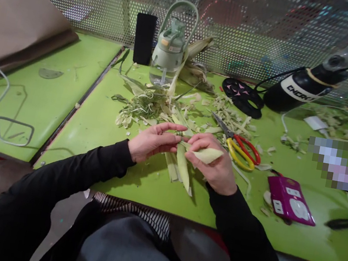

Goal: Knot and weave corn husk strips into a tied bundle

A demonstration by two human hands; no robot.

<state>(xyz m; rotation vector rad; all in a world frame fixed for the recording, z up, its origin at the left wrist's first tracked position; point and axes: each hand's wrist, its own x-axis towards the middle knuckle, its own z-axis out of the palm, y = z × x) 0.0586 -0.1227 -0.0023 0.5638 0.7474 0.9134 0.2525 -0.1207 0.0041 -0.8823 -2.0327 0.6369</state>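
Observation:
Both hands meet over the front middle of the table. My left hand (156,142) pinches the upper end of a pale green leaf strip that looks like corn husk (183,167); a small, dark green knotted bit shows at its fingertips. My right hand (216,166) has its fingers curled on the same work, and a broad pale flap sticks out past its thumb. Long husk strips hang below the hands toward the table edge. Just behind the hands lies a pile of shredded leaf trimmings (146,106). Scissors (241,148) with red and yellow handles rest to the right.
At the back stand a dark phone (144,38), a pale green water bottle (169,51) and dry husks (199,74) against a perforated metal screen. Rightward are a black bottle (300,91), a purple power strip (291,199) and cables. Brown paper (19,20) lies far left, beyond the table seam.

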